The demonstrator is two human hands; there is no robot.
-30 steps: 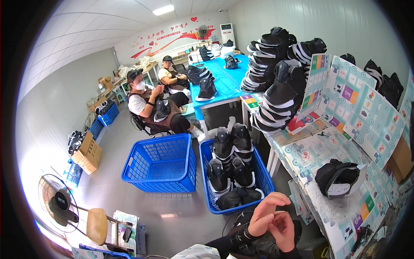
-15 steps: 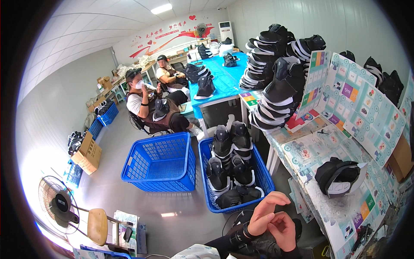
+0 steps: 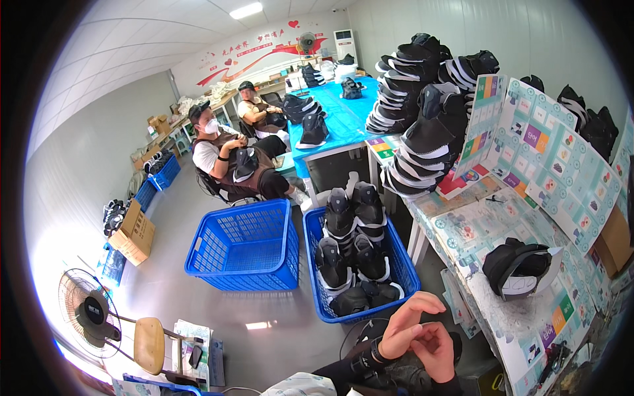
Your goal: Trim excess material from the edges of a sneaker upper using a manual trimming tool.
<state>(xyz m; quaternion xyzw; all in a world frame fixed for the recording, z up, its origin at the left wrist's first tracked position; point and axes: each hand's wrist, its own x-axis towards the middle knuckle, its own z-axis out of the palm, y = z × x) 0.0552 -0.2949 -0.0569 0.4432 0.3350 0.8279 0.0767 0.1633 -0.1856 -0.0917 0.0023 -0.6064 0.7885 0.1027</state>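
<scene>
My left hand [image 3: 400,325], with a dark band at its wrist, is raised in the lower middle, its fingers stretched out and slightly curved. Against its palm side rests my right hand [image 3: 436,354], fingers bent a little and loosely apart. The two hands touch, and nothing shows in either one. Just beyond them stands a blue plastic basket [image 3: 415,285] packed with black-and-white shoe uppers [image 3: 333,261]. On the worktable [image 3: 475,244] to the right lies a single black upper [image 3: 516,267] with a white piece beside it.
Left of the full basket is an empty blue basket [image 3: 195,259]. Tall stacks of uppers [image 3: 429,142] stand behind the worktable, near upright printed boards [image 3: 551,158]. Two seated people [image 3: 214,155] are by the blue-covered table [image 3: 356,115]. A fan [image 3: 92,310] and wooden chair [image 3: 149,346] stand lower left.
The nearer seated person has lowered their hands from in front of the mask toward the lap. The farther person's head has turned slightly. My hands keep the same pose.
</scene>
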